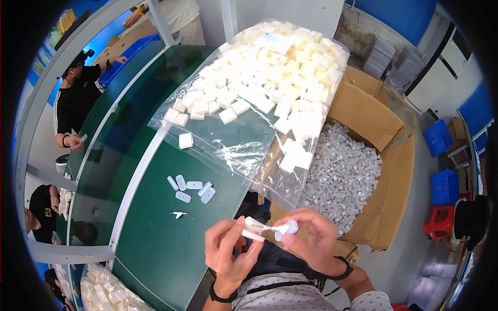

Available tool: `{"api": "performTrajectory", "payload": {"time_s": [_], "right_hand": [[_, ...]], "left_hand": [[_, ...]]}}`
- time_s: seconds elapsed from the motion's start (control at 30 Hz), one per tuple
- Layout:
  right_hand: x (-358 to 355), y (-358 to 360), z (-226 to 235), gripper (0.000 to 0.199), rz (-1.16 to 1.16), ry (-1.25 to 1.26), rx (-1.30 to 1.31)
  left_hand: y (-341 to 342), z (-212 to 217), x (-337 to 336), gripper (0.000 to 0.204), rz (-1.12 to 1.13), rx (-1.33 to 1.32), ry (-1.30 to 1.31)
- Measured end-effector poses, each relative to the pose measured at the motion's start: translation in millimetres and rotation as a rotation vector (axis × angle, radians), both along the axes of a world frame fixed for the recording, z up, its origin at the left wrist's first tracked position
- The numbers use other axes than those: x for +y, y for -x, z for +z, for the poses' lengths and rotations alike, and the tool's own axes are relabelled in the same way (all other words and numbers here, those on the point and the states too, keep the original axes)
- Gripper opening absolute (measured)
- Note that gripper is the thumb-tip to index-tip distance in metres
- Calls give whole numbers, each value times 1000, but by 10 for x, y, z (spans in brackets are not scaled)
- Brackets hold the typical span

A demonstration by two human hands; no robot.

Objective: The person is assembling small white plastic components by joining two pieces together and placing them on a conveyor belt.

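Cream block [252,225], left hand [228,251]; white piece [287,231], right hand [317,237]

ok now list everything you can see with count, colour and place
cream piece: one, cream, in left hand
white piece: one, white, in right hand
oval pieces: six, pale blue, on green surface
wired piece: one, white, below the ovals
work surface: at least one, green, left
blocks: many, cream, in large bag
large bag: one, clear, top centre
second bag: one, clear, lower left
small parts: many, grey, in box
box: one, brown, right of centre
crates: several, blue, far right and upper left
stool: one, red, far right
co-workers: at least three, mostly dark clothing, left
left hand: one, bare, bottom centre
right hand: one, bare, bottom centre
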State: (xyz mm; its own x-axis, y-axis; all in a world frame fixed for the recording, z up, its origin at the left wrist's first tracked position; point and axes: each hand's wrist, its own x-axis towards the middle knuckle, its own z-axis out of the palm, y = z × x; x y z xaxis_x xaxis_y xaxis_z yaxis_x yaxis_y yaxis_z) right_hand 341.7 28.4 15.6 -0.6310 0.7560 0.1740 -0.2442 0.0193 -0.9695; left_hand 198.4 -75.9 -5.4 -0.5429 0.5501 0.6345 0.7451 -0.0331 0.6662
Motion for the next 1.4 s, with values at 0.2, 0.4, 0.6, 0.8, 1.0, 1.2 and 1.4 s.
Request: {"api": "performTrajectory", "payload": {"time_s": [0.2, 0.4, 0.6, 0.8, 1.0, 1.2, 1.4], "right_hand": [[-1, 68, -3, 23, -34, -200, -117], [14, 82, -35, 31, -132, -384, -116], [37, 43, 2, 29, -122, -495, -105], [97, 31, -8, 33, -73, -664, -78], [76, 28, -161, 36, -143, -820, -75], [96, -10, -166, 37, -178, -869, -84], [133, 2, -129, 37, -199, -949, -89]], "left_hand": [[-55, 29, 19, 52, -32, 12, -9], [-82, 95, 38, 47, -142, -134, -8], [-9, 119, -30, 36, -437, -630, -126], [45, 231, 2, 17, -384, -728, -68], [-30, 260, 35, 16, -339, -703, -23], [-98, 234, 38, 18, -355, -770, -42], [-132, 284, 70, 16, -337, -776, -70]]}}
